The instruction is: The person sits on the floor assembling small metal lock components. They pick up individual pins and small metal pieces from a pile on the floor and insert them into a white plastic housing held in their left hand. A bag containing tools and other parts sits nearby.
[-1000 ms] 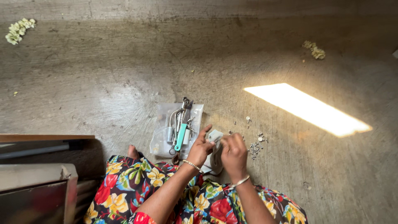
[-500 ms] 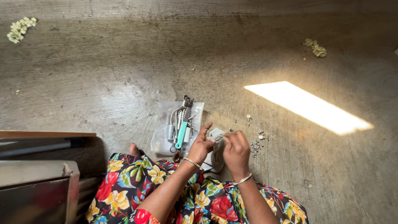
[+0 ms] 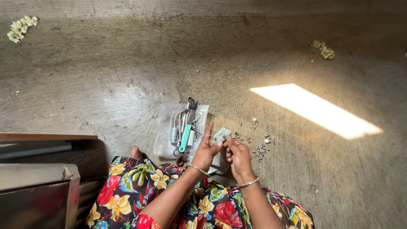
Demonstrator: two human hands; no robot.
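I sit on a concrete floor in a flowered dress. My left hand (image 3: 207, 149) and my right hand (image 3: 238, 154) meet over my lap and together pinch a small grey-white part (image 3: 221, 135). The left forefinger sticks up. Just left of my hands lies a clear plastic bag (image 3: 166, 135) with metal tools on it, among them a teal-handled tool (image 3: 185, 138). Small screws (image 3: 259, 149) are scattered on the floor right of my right hand.
A wooden and metal piece of furniture (image 3: 38, 178) stands at the lower left. Pale flower clusters lie far left (image 3: 20, 29) and far right (image 3: 323, 49). A bright sunlit patch (image 3: 316, 111) crosses the floor to the right.
My hands have stayed together on the small part, shifting only slightly; the view has barely moved.
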